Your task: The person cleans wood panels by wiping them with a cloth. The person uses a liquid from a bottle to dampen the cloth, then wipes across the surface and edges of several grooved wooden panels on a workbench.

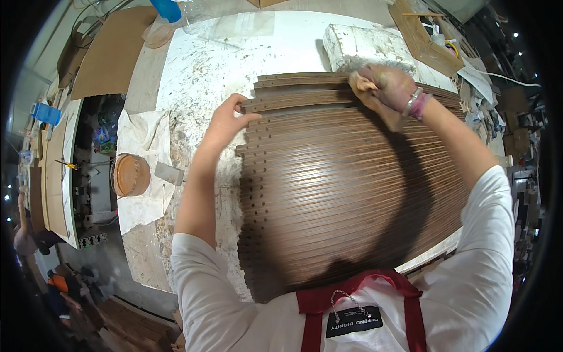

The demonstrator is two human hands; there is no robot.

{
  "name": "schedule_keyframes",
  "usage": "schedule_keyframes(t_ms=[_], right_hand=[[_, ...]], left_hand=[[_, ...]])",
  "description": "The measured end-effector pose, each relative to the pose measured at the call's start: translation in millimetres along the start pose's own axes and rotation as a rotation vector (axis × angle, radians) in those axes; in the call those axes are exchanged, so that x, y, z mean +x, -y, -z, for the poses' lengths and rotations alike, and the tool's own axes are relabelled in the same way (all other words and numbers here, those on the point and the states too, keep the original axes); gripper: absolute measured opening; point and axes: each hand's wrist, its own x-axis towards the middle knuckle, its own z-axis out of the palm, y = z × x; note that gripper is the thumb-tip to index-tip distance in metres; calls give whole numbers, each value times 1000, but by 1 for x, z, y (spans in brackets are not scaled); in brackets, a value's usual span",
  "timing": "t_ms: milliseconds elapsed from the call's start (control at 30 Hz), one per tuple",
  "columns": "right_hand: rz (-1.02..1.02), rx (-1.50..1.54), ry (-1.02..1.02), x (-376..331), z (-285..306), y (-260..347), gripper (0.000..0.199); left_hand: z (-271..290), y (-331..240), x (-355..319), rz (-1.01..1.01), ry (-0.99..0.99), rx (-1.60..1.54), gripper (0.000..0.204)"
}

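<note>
We judge the slats (pixel 316 176) stiff, light, best held by their ends; left fingers (pixel 246 118) pinch one, right fingers (pixel 376 73) grip a rag (pixel 386 111) toward the surface's (pixel 196 88) far edge.

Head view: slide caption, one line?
Left hand grips a brown slat's end; right hand holds a tan cloth over closely laid slats.

Table (pixel 196 82): under the slats (pixel 328 188)
Cloth (pixel 138 212): left of the slats
Tub (pixel 148 178): left of them, on cloth
Block (pixel 369 47): behind the slats

Wearer's two hands (pixel 226 123) (pixel 387 87), one grey block (pixel 169 173)
</note>
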Motion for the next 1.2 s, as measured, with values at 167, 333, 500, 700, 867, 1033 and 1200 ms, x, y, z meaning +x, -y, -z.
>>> schedule_keyframes(t_ms=[167, 333, 500, 700, 867, 1033, 1200], right_hand=[[106, 2, -289, 11, -46, 9, 33], [210, 12, -230, 7, -36, 16, 20], [315, -42, -202, 5, -39, 21, 30], [468, 81, -193, 11, -21, 23, 25], [262, 150, -88, 47, -7, 39, 7], [772, 174, -411, 94, -46, 105, 24], [728, 37, -338, 130, -51, 182, 14]], left_hand=[[25, 22, 2, 5, 144, -376, 40], [36, 15, 11, 85, 186, -266, 25], [27, 23, 19, 21, 131, -323, 22], [12, 22, 19, -8, -84, -330, 27], [-3, 26, 10, -121, -206, -109, 30], [-10, 31, 15, -205, -264, -43, 27], [-6, 47, 19, -37, -248, -168, 21]])
